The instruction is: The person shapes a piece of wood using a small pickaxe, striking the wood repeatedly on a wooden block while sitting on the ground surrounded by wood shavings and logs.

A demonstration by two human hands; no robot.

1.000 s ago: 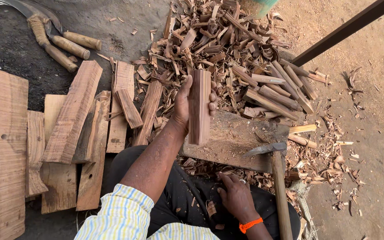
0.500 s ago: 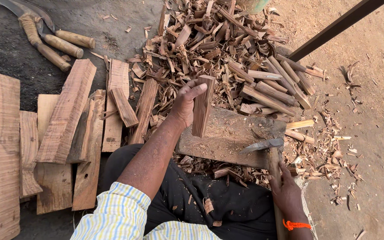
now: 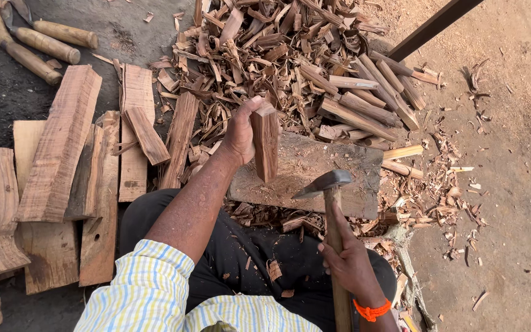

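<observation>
On chopping slab [image 3: 314, 169], upright wood block [image 3: 266, 144]

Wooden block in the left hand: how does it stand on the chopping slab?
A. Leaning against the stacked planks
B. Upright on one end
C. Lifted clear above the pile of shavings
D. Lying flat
B. The left hand grips the wooden block upright, its lower end on the chopping slab, while the right hand holds the hatchet.

There are no boxes, bags or packets here. There are no labels, signs or screens either.
</observation>
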